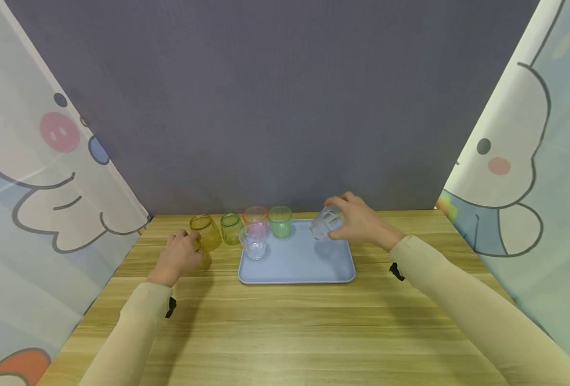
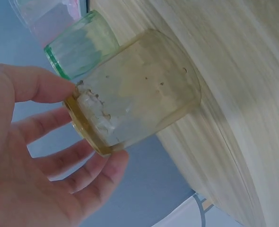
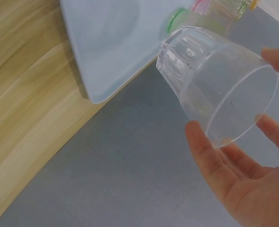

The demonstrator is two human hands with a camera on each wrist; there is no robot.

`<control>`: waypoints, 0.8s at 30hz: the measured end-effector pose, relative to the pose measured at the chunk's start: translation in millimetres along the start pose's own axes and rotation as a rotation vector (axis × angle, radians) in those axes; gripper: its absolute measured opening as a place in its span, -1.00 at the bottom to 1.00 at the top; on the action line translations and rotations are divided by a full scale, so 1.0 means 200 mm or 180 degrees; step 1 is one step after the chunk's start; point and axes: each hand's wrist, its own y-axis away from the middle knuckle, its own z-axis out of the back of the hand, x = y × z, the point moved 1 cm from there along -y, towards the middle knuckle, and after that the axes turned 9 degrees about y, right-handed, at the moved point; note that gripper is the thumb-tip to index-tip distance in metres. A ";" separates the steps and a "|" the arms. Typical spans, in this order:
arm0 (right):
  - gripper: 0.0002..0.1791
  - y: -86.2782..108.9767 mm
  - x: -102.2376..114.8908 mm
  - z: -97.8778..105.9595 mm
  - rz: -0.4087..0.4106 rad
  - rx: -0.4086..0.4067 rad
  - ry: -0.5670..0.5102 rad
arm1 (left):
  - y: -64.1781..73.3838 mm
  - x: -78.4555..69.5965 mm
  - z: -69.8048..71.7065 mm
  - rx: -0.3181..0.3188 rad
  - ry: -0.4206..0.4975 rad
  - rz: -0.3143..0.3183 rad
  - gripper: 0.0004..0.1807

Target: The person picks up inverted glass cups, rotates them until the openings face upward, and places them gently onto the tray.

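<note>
My left hand (image 1: pixel 180 254) is at the left of the table, thumb and fingers around the rim of an amber cup (image 1: pixel 208 236). In the left wrist view the thumb and fingertips pinch that amber cup (image 2: pixel 144 90) at its rim. My right hand (image 1: pixel 359 220) holds a clear cup (image 1: pixel 320 226) tilted above the right part of a pale blue tray (image 1: pixel 299 271). Fingers and thumb grip this clear cup (image 3: pixel 201 75) near its wide mouth. Another clear cup (image 1: pixel 254 246) stands upright at the tray's left side.
A pink cup (image 1: pixel 257 213) and a light green cup (image 1: pixel 280 225) stand along the tray's back. Between the amber cup and the tray is a darker green cup (image 1: pixel 231 231). A grey panel (image 1: pixel 285 134) rises behind the wooden table (image 1: pixel 285 327). Printed curtains (image 1: pixel 497 134) hang at both sides.
</note>
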 end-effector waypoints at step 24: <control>-0.14 -0.13 -0.04 -0.05 -0.0196 0.0087 0.0160 | -0.04 0.02 0.05 0.0235 0.0000 -0.0042 -0.51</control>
